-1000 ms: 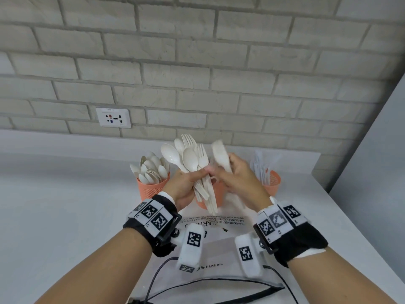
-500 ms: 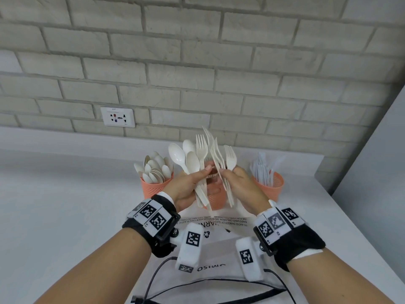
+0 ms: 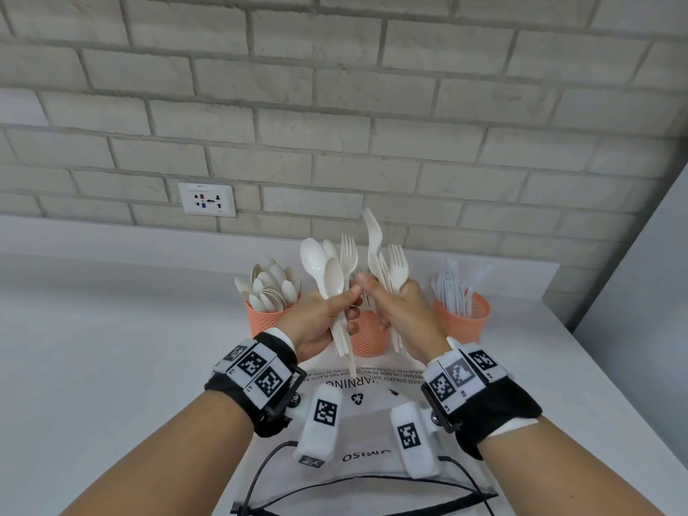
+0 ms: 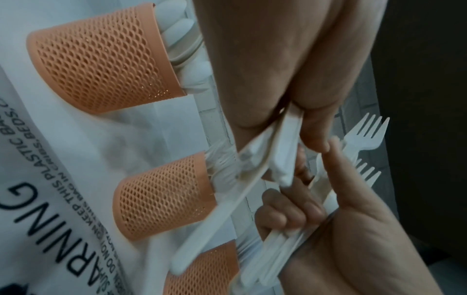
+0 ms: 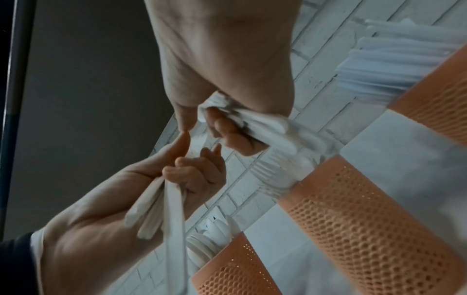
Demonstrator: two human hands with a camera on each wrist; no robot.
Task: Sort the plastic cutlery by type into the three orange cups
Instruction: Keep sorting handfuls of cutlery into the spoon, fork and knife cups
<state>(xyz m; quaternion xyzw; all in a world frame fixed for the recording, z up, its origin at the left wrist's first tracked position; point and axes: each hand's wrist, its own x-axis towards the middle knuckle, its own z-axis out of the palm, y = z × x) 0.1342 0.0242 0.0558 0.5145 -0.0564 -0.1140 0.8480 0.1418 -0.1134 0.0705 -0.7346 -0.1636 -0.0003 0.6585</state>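
My left hand [image 3: 344, 297] grips a bundle of white spoons [image 3: 320, 270] with a fork [image 3: 349, 255] among them, heads up. Beside it, thumb to thumb, my right hand [image 3: 376, 292] grips several white forks [image 3: 396, 270], also upright. Both hands hover above the middle orange cup [image 3: 366, 335], which holds forks. The left orange cup [image 3: 270, 318] is full of spoons and the right orange cup [image 3: 463, 316] holds knives. In the left wrist view the spoon handles [image 4: 285, 151] slant out below my left hand's fingers. In the right wrist view the fork handles [image 5: 262, 123] sit in my right hand's curled fingers.
The cups stand on a white counter [image 3: 111, 348] in front of a brick wall with a socket [image 3: 207, 199]. A printed plastic bag [image 3: 365, 415] lies flat under my wrists. A grey panel [image 3: 640, 284] borders the counter at the right.
My right hand has drawn forks out of the left bundle and now holds its own upright bunch. Both hands stay close together over the middle cup.
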